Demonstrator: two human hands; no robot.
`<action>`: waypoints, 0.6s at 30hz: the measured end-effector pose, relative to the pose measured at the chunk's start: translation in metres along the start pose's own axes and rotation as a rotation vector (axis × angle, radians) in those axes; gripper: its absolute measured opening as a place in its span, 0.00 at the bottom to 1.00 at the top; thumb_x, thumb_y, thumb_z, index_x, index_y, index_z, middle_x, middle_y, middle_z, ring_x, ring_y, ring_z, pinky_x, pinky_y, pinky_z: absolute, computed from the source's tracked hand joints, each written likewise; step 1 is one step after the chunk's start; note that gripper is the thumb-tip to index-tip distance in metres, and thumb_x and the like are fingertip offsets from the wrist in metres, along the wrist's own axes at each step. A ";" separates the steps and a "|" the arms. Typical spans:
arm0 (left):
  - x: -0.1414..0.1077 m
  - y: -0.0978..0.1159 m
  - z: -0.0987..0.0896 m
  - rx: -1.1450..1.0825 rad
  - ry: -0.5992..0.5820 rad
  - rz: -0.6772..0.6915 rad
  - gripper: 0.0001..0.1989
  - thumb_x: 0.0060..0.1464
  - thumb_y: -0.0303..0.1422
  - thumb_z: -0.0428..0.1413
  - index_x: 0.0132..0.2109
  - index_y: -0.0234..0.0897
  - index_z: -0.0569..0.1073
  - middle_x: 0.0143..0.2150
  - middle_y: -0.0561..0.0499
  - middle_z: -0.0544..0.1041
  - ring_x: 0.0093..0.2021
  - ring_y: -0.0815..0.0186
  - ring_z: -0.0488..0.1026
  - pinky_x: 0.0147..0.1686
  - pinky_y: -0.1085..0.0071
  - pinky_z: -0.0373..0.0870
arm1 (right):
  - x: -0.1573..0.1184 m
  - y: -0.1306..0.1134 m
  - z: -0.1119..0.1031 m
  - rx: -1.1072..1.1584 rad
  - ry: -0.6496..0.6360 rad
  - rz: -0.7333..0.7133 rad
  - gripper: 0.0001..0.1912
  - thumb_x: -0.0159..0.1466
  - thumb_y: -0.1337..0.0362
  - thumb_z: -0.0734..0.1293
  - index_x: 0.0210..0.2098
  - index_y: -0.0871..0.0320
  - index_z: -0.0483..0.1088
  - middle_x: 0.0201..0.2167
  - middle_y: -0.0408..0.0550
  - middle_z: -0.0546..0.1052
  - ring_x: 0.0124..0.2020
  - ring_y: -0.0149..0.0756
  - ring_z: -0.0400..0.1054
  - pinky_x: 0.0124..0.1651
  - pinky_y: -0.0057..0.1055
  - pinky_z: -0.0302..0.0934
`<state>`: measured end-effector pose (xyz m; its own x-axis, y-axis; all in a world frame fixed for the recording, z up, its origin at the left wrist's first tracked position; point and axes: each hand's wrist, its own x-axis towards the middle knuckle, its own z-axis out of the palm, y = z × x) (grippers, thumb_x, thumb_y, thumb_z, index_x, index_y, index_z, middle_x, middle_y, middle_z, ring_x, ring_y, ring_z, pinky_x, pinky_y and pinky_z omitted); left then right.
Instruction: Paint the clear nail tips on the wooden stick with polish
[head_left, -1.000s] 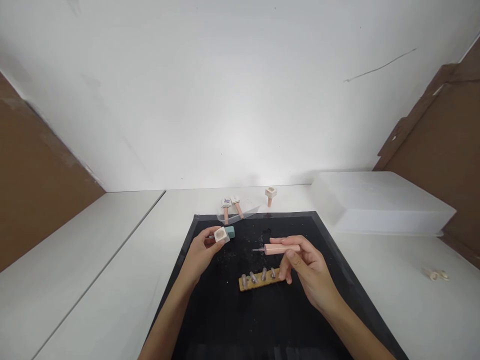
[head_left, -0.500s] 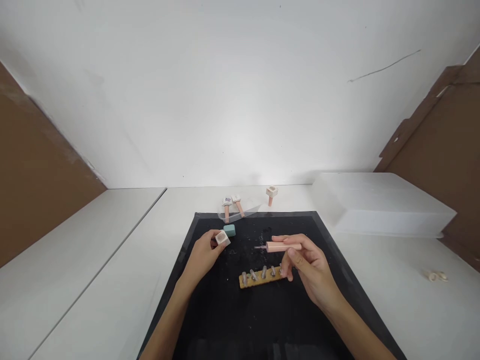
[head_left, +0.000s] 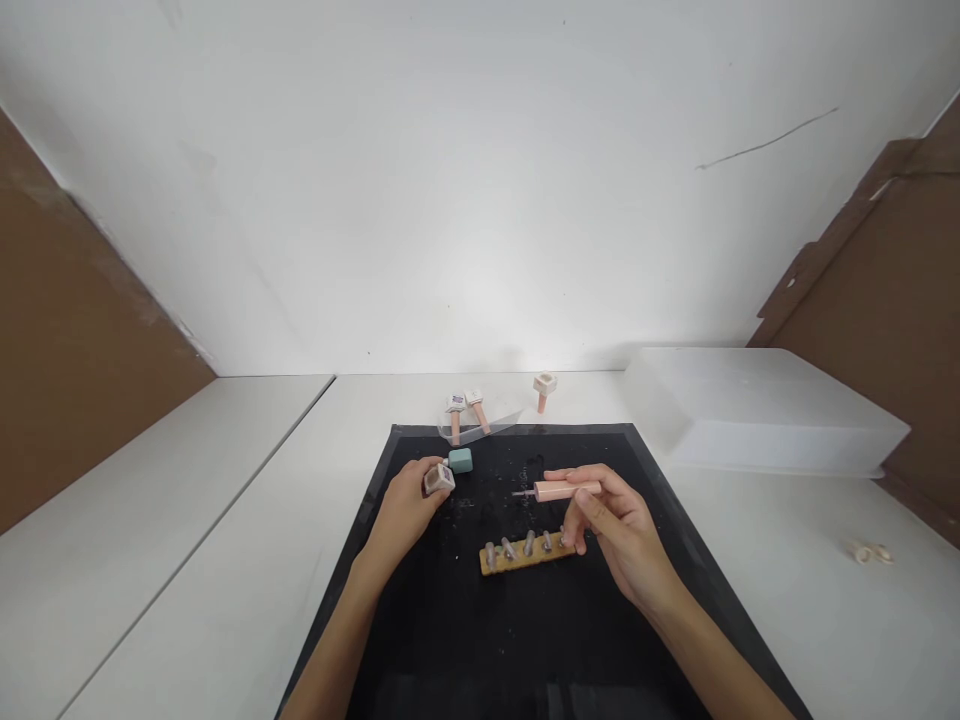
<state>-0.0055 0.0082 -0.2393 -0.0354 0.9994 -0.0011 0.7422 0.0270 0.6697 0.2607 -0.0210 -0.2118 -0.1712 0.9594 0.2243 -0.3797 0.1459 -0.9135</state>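
Note:
A small white bottle [head_left: 440, 479] is gripped in the fingers of my left hand [head_left: 406, 505], tilted above the black mat [head_left: 450, 640]. Just beyond it lies a teal bottle [head_left: 460, 461]. My right hand [head_left: 619, 530] pinches a pink brush cap [head_left: 564, 490], its thin brush pointing left, apart from the white bottle. Below the cap, a yellow strip [head_left: 525, 562] carries several nail tips in a row; my right fingers partly cover its right end.
Two pink-handled bottles [head_left: 455, 403] lie behind the mat beside a clear plastic piece [head_left: 499, 427]. Another pink-capped bottle [head_left: 544, 384] lies farther right. A white box [head_left: 780, 410] occupies the back right; small beige rings [head_left: 870, 552] lie at the right.
My left hand has turned the white bottle, so a side with printing now faces up. The brush cap has shifted very slightly in my right hand.

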 end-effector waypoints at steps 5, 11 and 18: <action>-0.005 0.010 -0.004 0.067 -0.023 0.023 0.18 0.61 0.37 0.56 0.56 0.37 0.70 0.56 0.43 0.73 0.49 0.57 0.74 0.46 0.54 0.75 | 0.000 0.002 -0.001 -0.003 -0.033 0.000 0.11 0.65 0.56 0.70 0.38 0.58 0.75 0.43 0.49 0.82 0.19 0.24 0.71 0.20 0.22 0.63; -0.008 0.022 -0.001 0.142 -0.004 0.114 0.18 0.59 0.36 0.58 0.55 0.37 0.71 0.52 0.44 0.75 0.50 0.57 0.73 0.49 0.53 0.73 | -0.001 0.003 -0.004 -0.020 -0.074 0.007 0.09 0.69 0.60 0.67 0.41 0.62 0.72 0.34 0.44 0.78 0.21 0.24 0.69 0.21 0.23 0.65; -0.005 0.017 0.007 0.194 0.049 0.148 0.17 0.61 0.37 0.55 0.56 0.38 0.71 0.56 0.43 0.73 0.50 0.57 0.74 0.47 0.54 0.74 | -0.001 0.001 -0.002 -0.019 -0.013 0.034 0.12 0.63 0.53 0.71 0.37 0.56 0.76 0.36 0.49 0.83 0.17 0.27 0.68 0.18 0.25 0.62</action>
<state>0.0120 0.0043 -0.2334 0.0541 0.9905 0.1261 0.8559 -0.1111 0.5050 0.2620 -0.0211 -0.2131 -0.1956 0.9606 0.1975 -0.3566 0.1179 -0.9268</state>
